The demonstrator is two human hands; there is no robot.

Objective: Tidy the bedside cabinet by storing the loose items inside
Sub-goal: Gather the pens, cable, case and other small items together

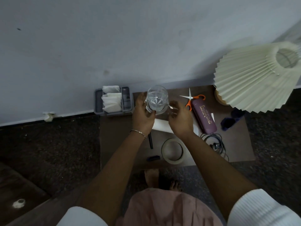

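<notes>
Clear cut-glass tumbler (157, 101): above the dark brown bedside cabinet top (236, 136), my left hand (143, 114) wrapped round its side; my right hand (180, 118) spread loose just beside it.

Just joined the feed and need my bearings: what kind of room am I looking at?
Most likely a bedroom corner. A low brown bedside cabinet stands against the wall, carrying a pleated lamp, a purple glasses case and other clutter. The left hand holds a clear glass.
</notes>
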